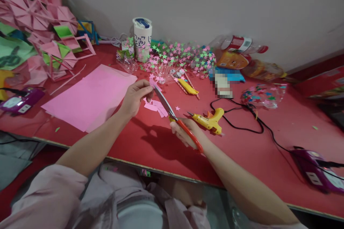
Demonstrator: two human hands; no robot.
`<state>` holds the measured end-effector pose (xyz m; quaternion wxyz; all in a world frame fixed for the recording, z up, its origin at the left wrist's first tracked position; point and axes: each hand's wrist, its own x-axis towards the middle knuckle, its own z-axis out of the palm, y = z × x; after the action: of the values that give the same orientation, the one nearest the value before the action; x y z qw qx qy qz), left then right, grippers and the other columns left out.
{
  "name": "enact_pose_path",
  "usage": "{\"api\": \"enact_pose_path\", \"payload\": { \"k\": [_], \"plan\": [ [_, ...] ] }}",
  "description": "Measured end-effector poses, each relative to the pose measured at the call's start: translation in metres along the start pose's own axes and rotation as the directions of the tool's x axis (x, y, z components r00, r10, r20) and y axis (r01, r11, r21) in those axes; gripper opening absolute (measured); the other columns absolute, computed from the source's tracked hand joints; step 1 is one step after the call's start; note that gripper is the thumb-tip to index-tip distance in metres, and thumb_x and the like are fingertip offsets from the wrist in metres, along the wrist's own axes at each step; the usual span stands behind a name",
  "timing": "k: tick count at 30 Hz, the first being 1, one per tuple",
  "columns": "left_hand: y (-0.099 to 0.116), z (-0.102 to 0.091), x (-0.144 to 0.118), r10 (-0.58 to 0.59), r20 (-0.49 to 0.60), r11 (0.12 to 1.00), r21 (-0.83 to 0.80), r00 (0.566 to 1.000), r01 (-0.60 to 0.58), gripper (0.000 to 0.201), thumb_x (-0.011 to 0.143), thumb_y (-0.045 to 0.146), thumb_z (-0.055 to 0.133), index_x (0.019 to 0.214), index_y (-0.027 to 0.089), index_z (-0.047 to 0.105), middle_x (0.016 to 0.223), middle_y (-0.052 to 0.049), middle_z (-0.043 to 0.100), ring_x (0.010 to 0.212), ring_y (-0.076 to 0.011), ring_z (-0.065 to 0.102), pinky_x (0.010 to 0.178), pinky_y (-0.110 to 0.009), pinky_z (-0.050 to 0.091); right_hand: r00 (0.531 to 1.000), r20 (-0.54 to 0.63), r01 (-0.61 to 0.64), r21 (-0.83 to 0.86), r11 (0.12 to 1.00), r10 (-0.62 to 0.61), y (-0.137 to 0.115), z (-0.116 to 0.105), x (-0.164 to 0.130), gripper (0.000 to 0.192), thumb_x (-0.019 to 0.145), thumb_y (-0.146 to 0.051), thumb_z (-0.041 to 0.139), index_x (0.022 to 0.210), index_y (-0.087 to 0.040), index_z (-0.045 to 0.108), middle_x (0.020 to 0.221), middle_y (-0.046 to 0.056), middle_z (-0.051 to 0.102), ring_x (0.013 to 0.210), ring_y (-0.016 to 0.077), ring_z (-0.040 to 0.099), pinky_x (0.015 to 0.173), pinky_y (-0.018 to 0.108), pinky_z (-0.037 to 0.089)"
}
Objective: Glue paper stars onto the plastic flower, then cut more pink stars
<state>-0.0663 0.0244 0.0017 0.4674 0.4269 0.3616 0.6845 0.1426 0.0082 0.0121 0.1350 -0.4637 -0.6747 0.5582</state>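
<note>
My right hand grips red-handled scissors, whose blades point up and left toward my left hand. My left hand pinches a small pink paper piece at the blade tips, above the red table. Pink paper scraps lie on the table just under the blades. A yellow glue gun rests immediately right of my right hand, its black cord trailing right.
Pink paper sheets lie left of my hands. Folded pink and green paper structures pile at the far left. Paper stars, a white cup, bottles and a yellow knife line the wall. Purple power strips sit at both sides.
</note>
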Motion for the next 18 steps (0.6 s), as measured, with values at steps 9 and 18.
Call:
{"api": "enact_pose_path", "payload": {
  "k": [9,18],
  "plan": [
    [0.0015,0.0005,-0.0001,-0.002,-0.003,1.000,0.027,1.000,0.002,0.011,0.070,0.018,0.060,0.061,0.017,0.053,0.053,0.004,0.055,0.047,-0.0047,0.049,0.043,-0.015,0.039,0.999,0.024,0.023,-0.049,0.999,-0.022,0.0028,-0.0013,0.0009,0.047,0.076,-0.065,0.050,0.063,-0.020,0.044,0.036,-0.008,0.037,0.028,0.0061,0.033,0.033,0.020,0.027],
    [0.0043,-0.0025,0.0011,-0.019,0.008,0.995,0.098,1.000,0.018,0.012,0.068,0.018,0.061,0.058,0.017,0.054,0.049,0.004,0.053,0.046,-0.0052,0.048,0.044,-0.017,0.040,0.998,0.018,0.055,-0.071,0.996,-0.054,0.0012,-0.0025,0.0008,0.044,0.078,-0.061,0.051,0.062,-0.020,0.045,0.037,-0.008,0.038,0.029,0.0066,0.035,0.034,0.021,0.028]
  ]
}}
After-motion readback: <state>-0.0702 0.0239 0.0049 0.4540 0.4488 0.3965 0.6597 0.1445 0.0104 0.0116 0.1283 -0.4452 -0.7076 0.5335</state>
